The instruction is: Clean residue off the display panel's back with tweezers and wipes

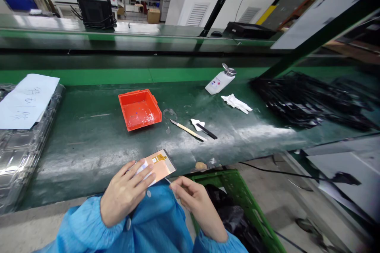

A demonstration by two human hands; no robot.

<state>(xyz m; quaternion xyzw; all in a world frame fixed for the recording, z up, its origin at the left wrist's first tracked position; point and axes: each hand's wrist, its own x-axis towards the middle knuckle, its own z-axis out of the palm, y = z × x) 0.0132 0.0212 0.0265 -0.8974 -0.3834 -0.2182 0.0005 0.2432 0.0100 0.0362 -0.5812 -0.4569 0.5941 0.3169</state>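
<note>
A flat phone display panel (pixel 162 169), copper-coloured on the back with a small gold flex circuit (pixel 159 158), lies at the table's front edge, close to my body. My left hand (pixel 126 191) rests across it with the fingers stretched over its back, holding it; the thumb is hidden. Just right of the panel's lower edge, my right hand (pixel 192 197) pinches a thin whitish piece (pixel 168 180) between thumb and forefinger. Its tip comes near the panel; whether they touch I cannot tell. Both sleeves are blue.
Ahead stand a red bin (pixel 139 110), a wooden-handled blade tool (pixel 187 130), a black tool (pixel 207 131) on a white scrap, a white dispenser bottle (pixel 220 82) and white cloth (pixel 236 103). Plastic trays (pixel 22 146) lie left, black parts (pixel 303 99) right. A green crate (pixel 237 182) sits below.
</note>
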